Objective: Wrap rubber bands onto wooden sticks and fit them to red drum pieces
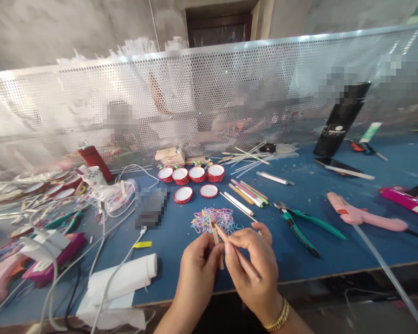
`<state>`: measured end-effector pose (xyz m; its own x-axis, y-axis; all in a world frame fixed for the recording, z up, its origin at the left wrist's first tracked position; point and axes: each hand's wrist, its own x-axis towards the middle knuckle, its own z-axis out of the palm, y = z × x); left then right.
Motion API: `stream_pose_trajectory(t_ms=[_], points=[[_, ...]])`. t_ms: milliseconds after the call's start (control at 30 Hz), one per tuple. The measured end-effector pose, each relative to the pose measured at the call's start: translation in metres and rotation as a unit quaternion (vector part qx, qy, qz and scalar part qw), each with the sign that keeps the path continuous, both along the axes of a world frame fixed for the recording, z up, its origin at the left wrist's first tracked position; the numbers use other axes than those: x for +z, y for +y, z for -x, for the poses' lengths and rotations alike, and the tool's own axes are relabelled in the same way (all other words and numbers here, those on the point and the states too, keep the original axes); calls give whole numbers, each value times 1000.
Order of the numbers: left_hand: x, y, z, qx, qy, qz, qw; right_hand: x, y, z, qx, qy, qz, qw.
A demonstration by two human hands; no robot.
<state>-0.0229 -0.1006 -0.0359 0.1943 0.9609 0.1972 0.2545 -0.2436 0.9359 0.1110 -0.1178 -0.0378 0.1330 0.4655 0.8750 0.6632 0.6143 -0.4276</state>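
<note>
My left hand (199, 265) is closed on a flat wooden stick (215, 237), held upright with a dark mark near its top. My right hand (252, 264) grips a slim peach-coloured pen (245, 263) between thumb and fingers, its tip at the wooden stick near the mark. Whether the tip touches it I cannot tell. Just beyond both hands lies a heap of small coloured rubber bands (202, 220). Behind the heap are two red-rimmed white lids (183, 194) and several stacks of similar lids (216, 172).
Several coloured pens (250, 191) and green-handled pliers (299, 227) lie to the right, with a pink glue gun (365, 214) farther out. At left are a white roll (121, 277), a phone (153, 206), cables and a red bottle (95, 162). A perforated metal screen (282, 93) runs behind.
</note>
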Motion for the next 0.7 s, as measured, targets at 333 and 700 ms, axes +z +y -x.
stream_pose_trajectory(t_ms=[333, 700], points=[[3, 0, -1, -2, 1, -5, 1000, -1, 0, 0, 1, 10, -9, 1000], [0, 1, -1, -5, 0, -6, 1000, -1, 1, 0, 3, 3, -12, 1000]])
